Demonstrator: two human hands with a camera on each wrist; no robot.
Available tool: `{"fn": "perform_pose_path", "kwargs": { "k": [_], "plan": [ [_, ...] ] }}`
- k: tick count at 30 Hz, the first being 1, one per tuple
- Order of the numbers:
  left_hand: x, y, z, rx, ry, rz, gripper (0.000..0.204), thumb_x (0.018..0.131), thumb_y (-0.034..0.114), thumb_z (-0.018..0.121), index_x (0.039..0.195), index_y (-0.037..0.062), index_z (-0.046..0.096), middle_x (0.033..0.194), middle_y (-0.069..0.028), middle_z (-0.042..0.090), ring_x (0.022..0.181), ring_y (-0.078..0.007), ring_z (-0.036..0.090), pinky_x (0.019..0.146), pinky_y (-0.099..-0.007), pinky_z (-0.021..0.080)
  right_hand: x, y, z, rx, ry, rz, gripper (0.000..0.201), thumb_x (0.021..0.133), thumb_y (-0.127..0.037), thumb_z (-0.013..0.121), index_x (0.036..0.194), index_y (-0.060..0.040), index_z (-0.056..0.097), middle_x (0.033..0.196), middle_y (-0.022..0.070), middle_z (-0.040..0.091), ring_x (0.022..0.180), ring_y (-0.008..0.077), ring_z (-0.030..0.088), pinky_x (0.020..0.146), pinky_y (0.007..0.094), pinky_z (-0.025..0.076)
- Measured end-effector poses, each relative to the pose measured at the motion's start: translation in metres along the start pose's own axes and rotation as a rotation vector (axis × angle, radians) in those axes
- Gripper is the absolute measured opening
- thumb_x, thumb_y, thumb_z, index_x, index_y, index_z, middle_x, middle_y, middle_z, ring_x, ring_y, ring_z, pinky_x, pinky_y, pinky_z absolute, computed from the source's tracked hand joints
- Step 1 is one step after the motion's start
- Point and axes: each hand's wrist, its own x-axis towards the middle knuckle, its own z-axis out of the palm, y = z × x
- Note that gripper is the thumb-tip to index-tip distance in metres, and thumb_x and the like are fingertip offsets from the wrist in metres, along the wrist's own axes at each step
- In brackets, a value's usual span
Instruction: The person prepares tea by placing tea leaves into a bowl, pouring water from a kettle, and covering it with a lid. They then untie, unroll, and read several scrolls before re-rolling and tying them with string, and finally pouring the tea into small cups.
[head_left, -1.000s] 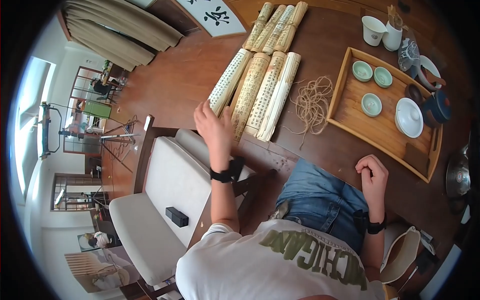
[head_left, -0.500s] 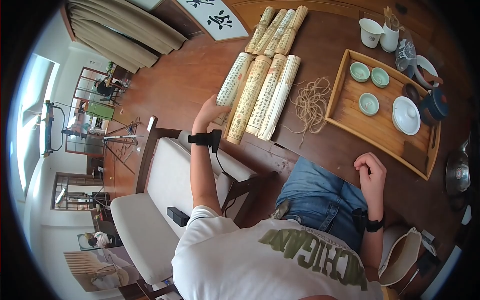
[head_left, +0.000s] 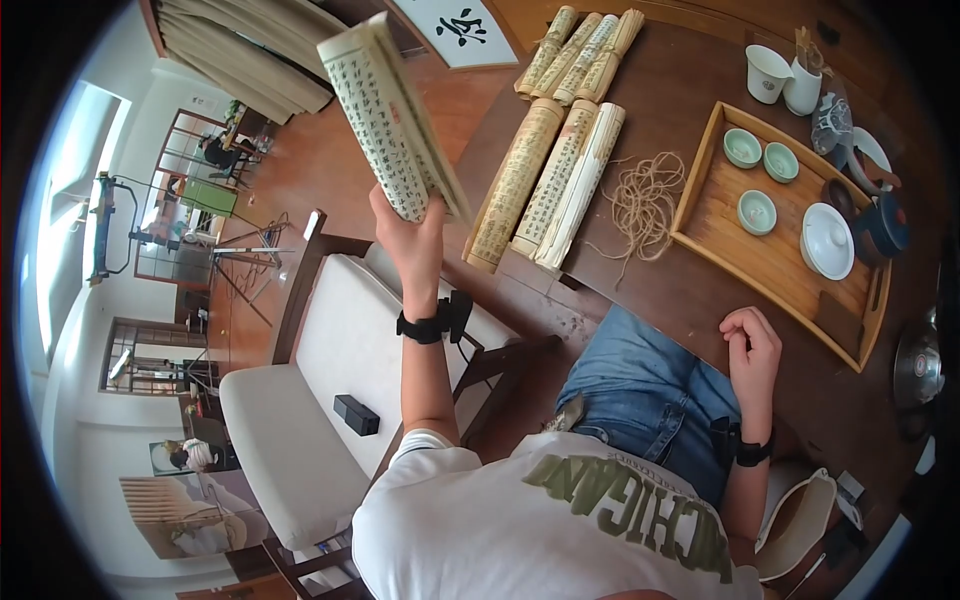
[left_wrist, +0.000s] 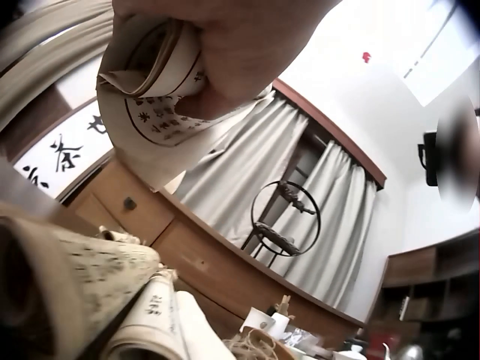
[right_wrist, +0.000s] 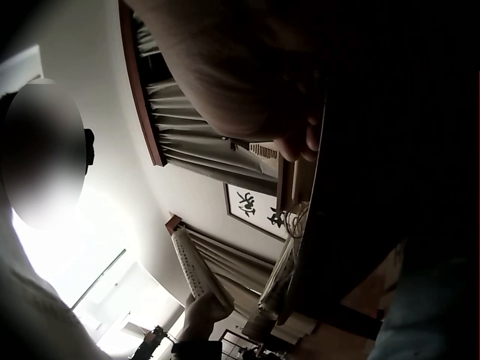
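Note:
My left hand (head_left: 408, 245) grips a rolled paper scroll (head_left: 375, 120) by its lower end, with the thumb on the written side. The scroll is raised off the table's left edge and points up and away. Its end and a loose outer flap (left_wrist: 142, 150) show in the left wrist view. Beside it on the table lie three more scrolls, the nearest a yellowish one (head_left: 515, 185). My right hand (head_left: 755, 350) rests at the table's front edge, fingers loosely curled and nothing in them.
Several more scrolls (head_left: 580, 55) lie in a back row. A tangle of twine (head_left: 645, 205) sits left of the wooden tray (head_left: 695, 190), which holds green cups (head_left: 757, 212) and a white lidded bowl (head_left: 827, 240). A cushioned bench (head_left: 350, 330) stands by my left arm.
My left hand reached the leftmost scroll of the front row, took hold of it and lifted it up off the table to the left. The right hand stays in place.

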Motion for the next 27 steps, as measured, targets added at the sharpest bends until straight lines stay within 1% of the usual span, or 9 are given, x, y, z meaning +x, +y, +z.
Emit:
{"fn": "perform_pose_path", "kwargs": {
  "k": [4,6,7,9,10,12,15,22,27],
  "plan": [
    [-0.032,0.045,0.022,-0.114,-0.173,0.037,0.052,0.085,0.008,0.077,0.131,-0.0021,0.053,0.112,-0.0143,0.069,0.099,-0.0208,0.068,0.088,-0.0348,0.055,-0.003,-0.010,0.007,0.101,0.043,0.128,0.021,0.090,0.005,0.063,0.109,-0.0030,0.067,0.089,0.0062,0.068,0.078,0.0130,0.064,0.069,0.0261,0.050],
    [-0.071,0.064,0.048,-0.253,-0.338,0.069,0.059,0.084,0.012,0.079,0.135,-0.0021,0.052,0.116,-0.0155,0.069,0.104,-0.0229,0.068,0.092,-0.0352,0.054,-0.002,-0.012,0.009,0.375,-0.091,0.074,0.061,0.089,-0.006,0.073,0.145,-0.0020,0.049,0.115,0.0083,0.068,0.092,0.0127,0.065,0.075,0.0258,0.052],
    [-0.095,0.080,0.058,-0.348,-0.491,-0.106,0.063,0.083,0.014,0.080,0.136,-0.0016,0.052,0.117,-0.0163,0.068,0.106,-0.0240,0.068,0.093,-0.0361,0.053,-0.003,-0.012,0.012,0.423,-0.151,0.051,0.076,0.088,-0.009,0.076,0.154,-0.0023,0.037,0.127,0.0121,0.063,0.099,0.0149,0.064,0.078,0.0280,0.053],
    [-0.135,0.096,0.079,-0.341,-0.675,-0.031,0.062,0.081,0.013,0.082,0.134,-0.0009,0.053,0.116,-0.0176,0.069,0.105,-0.0238,0.069,0.091,-0.0370,0.055,-0.003,-0.019,0.017,0.420,-0.183,-0.003,0.097,0.085,-0.018,0.082,0.161,-0.0021,0.025,0.139,0.0159,0.057,0.107,0.0204,0.064,0.083,0.0303,0.054],
    [-0.154,0.104,0.087,-0.373,-0.722,-0.040,0.060,0.081,0.014,0.084,0.131,-0.0013,0.056,0.111,-0.0148,0.071,0.100,-0.0176,0.067,0.089,-0.0340,0.054,-0.005,-0.021,0.020,0.400,-0.144,-0.007,0.098,0.086,-0.024,0.082,0.161,-0.0010,0.023,0.141,0.0177,0.057,0.112,0.0227,0.065,0.089,0.0328,0.054],
    [-0.183,0.112,0.098,-0.469,-0.839,-0.079,0.058,0.081,0.015,0.083,0.130,-0.0009,0.056,0.109,-0.0144,0.071,0.099,-0.0162,0.067,0.088,-0.0328,0.054,-0.004,-0.017,0.016,0.171,-0.068,-0.070,0.092,0.089,-0.026,0.079,0.159,0.0000,0.026,0.138,0.0193,0.061,0.118,0.0237,0.065,0.096,0.0350,0.052],
    [-0.197,0.118,0.100,-0.485,-0.960,-0.169,0.055,0.083,0.009,0.080,0.131,-0.0015,0.055,0.113,-0.0156,0.070,0.102,-0.0200,0.069,0.089,-0.0339,0.055,-0.004,-0.008,0.009,0.407,-0.056,0.190,0.074,0.094,-0.021,0.072,0.155,0.0012,0.036,0.132,0.0185,0.065,0.120,0.0221,0.064,0.103,0.0355,0.049],
    [-0.189,0.083,0.105,-0.866,-1.039,-0.678,0.041,0.094,0.005,0.064,0.133,-0.0044,0.057,0.123,-0.0122,0.069,0.108,-0.0146,0.065,0.096,-0.0314,0.052,-0.014,0.006,0.004,0.507,-0.092,0.294,0.053,0.097,-0.007,0.061,0.147,0.0048,0.049,0.126,0.0132,0.071,0.111,0.0143,0.066,0.096,0.0330,0.053],
    [-0.179,0.081,0.109,-0.758,-0.984,-0.469,0.054,0.092,0.004,0.066,0.142,-0.0047,0.045,0.124,-0.0152,0.068,0.107,-0.0195,0.068,0.094,-0.0333,0.053,-0.012,0.006,0.002,0.500,-0.096,0.272,0.046,0.097,-0.006,0.060,0.141,0.0054,0.055,0.118,0.0126,0.073,0.105,0.0137,0.068,0.092,0.0315,0.054]
  ]
}}
